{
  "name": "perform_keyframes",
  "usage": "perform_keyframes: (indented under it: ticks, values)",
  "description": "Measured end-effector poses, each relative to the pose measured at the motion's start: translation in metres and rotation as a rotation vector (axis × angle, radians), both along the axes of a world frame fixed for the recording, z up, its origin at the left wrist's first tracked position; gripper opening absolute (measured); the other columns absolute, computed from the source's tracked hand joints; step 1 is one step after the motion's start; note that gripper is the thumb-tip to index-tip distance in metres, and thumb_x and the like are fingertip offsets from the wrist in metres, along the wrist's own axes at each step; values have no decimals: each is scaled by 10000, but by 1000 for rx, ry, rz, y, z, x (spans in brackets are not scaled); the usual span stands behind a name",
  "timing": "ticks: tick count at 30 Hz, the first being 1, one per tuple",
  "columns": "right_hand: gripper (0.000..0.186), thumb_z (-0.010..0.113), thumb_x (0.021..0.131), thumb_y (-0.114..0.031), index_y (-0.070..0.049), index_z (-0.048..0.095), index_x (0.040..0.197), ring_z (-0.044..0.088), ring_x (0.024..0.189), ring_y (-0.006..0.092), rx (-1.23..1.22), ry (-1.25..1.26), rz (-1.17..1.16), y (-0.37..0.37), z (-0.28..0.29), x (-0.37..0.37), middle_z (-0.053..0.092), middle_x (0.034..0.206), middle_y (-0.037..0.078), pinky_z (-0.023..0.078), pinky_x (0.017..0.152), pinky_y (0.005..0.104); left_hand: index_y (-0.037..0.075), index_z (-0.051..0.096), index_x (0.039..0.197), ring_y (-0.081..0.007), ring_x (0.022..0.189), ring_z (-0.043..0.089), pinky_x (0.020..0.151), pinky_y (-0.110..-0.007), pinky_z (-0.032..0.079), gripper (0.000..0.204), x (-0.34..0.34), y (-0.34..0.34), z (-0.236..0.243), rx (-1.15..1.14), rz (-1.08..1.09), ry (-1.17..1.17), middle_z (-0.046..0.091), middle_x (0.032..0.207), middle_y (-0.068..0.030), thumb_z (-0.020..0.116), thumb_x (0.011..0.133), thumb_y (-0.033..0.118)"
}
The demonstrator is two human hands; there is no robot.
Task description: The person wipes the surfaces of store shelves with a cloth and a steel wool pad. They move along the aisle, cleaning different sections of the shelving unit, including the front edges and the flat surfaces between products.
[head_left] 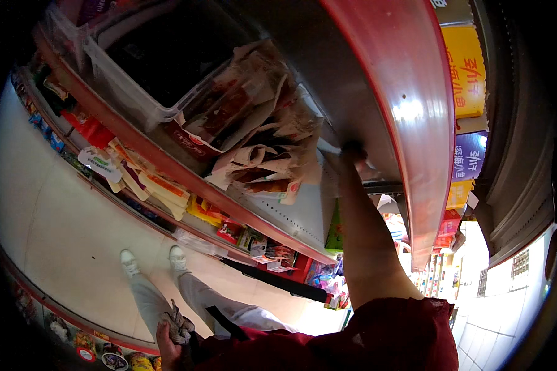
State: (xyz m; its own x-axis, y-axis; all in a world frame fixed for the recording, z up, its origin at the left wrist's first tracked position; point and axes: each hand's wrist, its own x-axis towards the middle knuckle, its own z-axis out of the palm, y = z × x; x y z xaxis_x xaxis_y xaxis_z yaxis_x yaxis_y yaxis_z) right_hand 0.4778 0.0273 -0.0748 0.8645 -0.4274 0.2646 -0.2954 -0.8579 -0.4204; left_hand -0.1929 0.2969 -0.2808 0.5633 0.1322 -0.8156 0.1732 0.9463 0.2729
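Observation:
My left hand is low in the view, closed around a crumpled grey cloth. My bare right arm stretches up and forward from a dark red sleeve into a shelf bay. Deep in shadow at the back of that bay is my right hand; its fingers and anything in them cannot be made out. Left of the right hand, brown paper-like packets lie loosely heaped on the white perforated shelf board.
A clear plastic bin with dark contents stands left of the packets. A red shelf edge curves close to my right arm. Yellow and purple boxes line the upper right shelf. Snack packs fill the lower shelf, above the pale floor.

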Motion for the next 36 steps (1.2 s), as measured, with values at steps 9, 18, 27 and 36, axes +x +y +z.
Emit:
perform_keyframes:
  ticks: [9,18,27,36]
  values:
    - [302,644,829,-244,5,654,1000,637,788,234,-102,-91,57,56,-2,9,684,916,144,508,697,360,-28,471,1251,-410,1079,528,952,-500,411,530,-13,4,-15,551,-347,-159,534,1191,-241,636,840,264]
    - [303,639,831,-247,2,651,1002,635,797,243,-162,-162,82,95,17,22,680,923,147,505,703,366,-41,509,1114,-281,937,587,813,-402,474,260,27,22,7,291,-311,-119,581,1025,-153,464,922,128]
    - [303,633,832,-251,-1,647,1004,632,806,251,-201,-170,130,127,15,26,675,929,149,503,709,372,-61,481,1199,-479,1122,449,1016,-511,330,476,-11,21,-39,371,-498,-147,494,1219,-293,545,748,76]
    - [303,628,834,-254,-5,644,1006,630,815,259,-183,-124,25,51,59,0,671,936,152,501,715,378,-74,484,1197,-422,1114,488,995,-469,373,440,-11,26,-31,241,-284,-71,520,1176,-249,490,774,45]
